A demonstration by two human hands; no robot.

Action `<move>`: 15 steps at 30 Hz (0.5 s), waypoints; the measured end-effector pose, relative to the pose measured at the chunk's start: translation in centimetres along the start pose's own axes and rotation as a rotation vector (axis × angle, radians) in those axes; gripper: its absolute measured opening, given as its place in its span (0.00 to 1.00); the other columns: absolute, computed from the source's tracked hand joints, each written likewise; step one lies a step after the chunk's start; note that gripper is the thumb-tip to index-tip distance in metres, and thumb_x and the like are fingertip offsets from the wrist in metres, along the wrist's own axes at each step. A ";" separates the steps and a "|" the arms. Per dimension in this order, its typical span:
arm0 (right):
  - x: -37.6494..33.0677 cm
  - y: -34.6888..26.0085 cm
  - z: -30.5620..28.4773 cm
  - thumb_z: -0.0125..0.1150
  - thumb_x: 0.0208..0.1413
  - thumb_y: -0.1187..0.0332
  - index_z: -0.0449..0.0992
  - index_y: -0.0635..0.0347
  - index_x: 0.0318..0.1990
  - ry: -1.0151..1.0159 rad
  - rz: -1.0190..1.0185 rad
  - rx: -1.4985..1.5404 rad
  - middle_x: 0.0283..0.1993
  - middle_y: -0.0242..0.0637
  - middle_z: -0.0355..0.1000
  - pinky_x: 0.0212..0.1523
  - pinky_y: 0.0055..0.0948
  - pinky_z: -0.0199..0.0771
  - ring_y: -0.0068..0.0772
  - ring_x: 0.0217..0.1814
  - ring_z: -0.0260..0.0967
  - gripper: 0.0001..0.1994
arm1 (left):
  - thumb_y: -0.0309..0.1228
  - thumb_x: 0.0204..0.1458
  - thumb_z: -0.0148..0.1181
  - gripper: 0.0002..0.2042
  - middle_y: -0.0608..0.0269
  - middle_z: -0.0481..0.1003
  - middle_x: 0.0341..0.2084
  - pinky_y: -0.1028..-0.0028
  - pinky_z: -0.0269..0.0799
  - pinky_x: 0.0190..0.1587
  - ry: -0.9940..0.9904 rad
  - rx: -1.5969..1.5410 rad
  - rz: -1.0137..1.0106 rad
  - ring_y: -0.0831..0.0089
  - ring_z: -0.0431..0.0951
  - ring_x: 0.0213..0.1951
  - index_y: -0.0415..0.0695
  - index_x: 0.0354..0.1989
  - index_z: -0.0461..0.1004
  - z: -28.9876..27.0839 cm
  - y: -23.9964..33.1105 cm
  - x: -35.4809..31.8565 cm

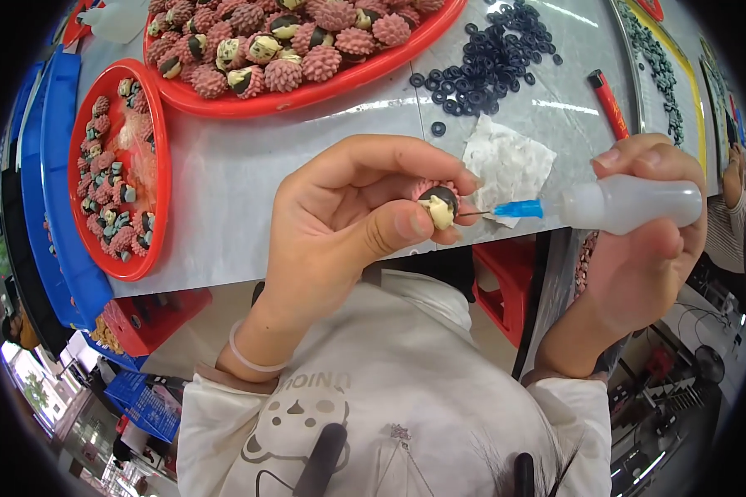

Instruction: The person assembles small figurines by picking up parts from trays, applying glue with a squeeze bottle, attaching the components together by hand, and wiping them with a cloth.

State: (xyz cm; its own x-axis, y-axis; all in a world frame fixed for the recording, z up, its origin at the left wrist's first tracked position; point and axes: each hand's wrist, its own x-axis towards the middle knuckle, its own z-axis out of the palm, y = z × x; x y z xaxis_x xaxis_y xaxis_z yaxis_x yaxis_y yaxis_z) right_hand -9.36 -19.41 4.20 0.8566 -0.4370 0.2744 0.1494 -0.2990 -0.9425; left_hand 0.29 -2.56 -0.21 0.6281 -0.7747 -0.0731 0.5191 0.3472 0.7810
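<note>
Between the thumb and fingers of my left hand (331, 215) is a small pink, black and cream figurine (439, 205), its cream part facing me. My right hand (651, 240) grips a translucent squeeze bottle (634, 204) lying sideways, with a blue needle tip (518, 209) on its end. The thin metal needle points left and reaches the figurine's right side; whether it touches is hard to tell. A crumpled white tissue (506, 166) lies on the table just beyond the needle.
A large red tray (307, 101) of similar pink figurines stands at the far side, and a smaller red tray (164, 186) of figurines at left. Loose black rings (489, 66) are piled beyond the tissue. A red marker (609, 103) lies at right; blue bins (54, 182) line the left.
</note>
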 end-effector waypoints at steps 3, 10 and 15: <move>-0.1 -0.4 -0.3 0.56 0.42 0.53 0.64 0.68 0.36 0.028 -0.002 -0.091 0.30 0.46 0.64 0.34 0.22 0.58 0.31 0.33 0.59 0.23 | 0.37 0.40 0.58 0.18 0.53 0.68 0.31 0.83 0.68 0.27 0.063 0.053 -0.043 0.73 0.72 0.27 0.37 0.34 0.65 0.3 0.2 0.0; 0.3 -2.0 -0.9 0.58 0.40 0.55 0.64 0.69 0.35 -0.307 -0.295 -0.353 0.28 0.47 0.65 0.24 0.22 0.58 0.28 0.26 0.58 0.23 | 0.37 0.40 0.58 0.17 0.53 0.68 0.30 0.83 0.67 0.26 0.047 0.061 -0.012 0.71 0.71 0.30 0.37 0.34 0.65 0.1 -0.1 0.0; 0.3 -2.1 -0.3 0.59 0.39 0.58 0.63 0.68 0.36 -0.332 -0.319 -0.268 0.27 0.47 0.65 0.18 0.20 0.57 0.26 0.22 0.56 0.22 | 0.36 0.40 0.58 0.17 0.53 0.68 0.30 0.82 0.68 0.26 0.058 0.067 -0.010 0.71 0.71 0.29 0.37 0.33 0.65 -0.1 -0.1 0.0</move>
State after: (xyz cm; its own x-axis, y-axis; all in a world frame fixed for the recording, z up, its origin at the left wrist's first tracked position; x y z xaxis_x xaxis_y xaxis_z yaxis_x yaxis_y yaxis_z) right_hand -9.55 -19.15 6.34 0.9059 -0.0097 0.4234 0.3339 -0.5986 -0.7282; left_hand 0.32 -2.59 -0.30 0.6564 -0.7455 -0.1156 0.4872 0.3019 0.8194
